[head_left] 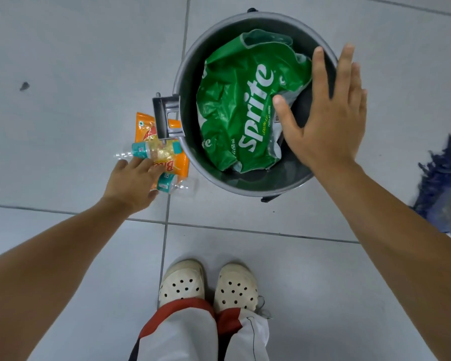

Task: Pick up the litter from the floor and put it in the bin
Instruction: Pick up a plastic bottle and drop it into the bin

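Observation:
A grey round bin (190, 61) stands on the tiled floor and holds a crumpled green Sprite wrapper (242, 100). My right hand (328, 113) hovers flat over the bin's right side, fingers spread, holding nothing. Left of the bin lies an orange snack packet (179, 166) with two clear plastic bottles with teal labels on it, one (154, 149) across the middle and one (172, 185) at its near end. My left hand (133, 183) rests on this litter, fingers curled over the packet and bottles; the grip itself is hidden under the hand.
The bin's grey side bracket (164, 115) juts out over the orange packet. A blue mop head (443, 183) lies at the right edge. My feet in white clogs (208, 285) stand just below the bin. A small dark speck (24, 86) marks the floor at far left.

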The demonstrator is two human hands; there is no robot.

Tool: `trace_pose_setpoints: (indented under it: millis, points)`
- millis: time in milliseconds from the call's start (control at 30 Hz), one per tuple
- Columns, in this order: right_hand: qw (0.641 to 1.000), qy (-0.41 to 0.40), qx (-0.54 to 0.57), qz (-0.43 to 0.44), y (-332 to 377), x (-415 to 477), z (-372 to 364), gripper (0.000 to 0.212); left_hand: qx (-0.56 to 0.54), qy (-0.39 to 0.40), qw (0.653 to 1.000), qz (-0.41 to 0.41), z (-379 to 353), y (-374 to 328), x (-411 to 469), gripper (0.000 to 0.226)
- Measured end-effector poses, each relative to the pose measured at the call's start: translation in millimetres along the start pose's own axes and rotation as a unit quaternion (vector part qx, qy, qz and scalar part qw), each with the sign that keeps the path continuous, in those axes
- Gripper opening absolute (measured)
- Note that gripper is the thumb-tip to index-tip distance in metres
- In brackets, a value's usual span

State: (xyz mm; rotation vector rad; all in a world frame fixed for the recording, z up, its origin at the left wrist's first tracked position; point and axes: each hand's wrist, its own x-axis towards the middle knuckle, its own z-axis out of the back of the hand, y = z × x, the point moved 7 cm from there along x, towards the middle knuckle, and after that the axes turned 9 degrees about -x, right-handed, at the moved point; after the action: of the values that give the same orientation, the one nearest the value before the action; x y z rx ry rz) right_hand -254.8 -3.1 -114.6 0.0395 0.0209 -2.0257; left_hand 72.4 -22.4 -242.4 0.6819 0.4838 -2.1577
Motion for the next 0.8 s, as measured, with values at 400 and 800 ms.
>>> trace_pose_setpoints:
  millis: [400, 800]
  points:
    - [0.998, -0.013, 0.065, -0.023, -2.3, -0.3, 4.5, 0.065, -0.412, -0.256, 0.837, 0.253, 105.8, 13.8, -57.6, 0.048]
    - [0.994, 0.003, 0.105, -0.019, -3.2, 0.3, 4.5, 0.064, -0.469, -0.353, 0.788, 0.185, 246.3, -47.2, -30.7, 0.067]
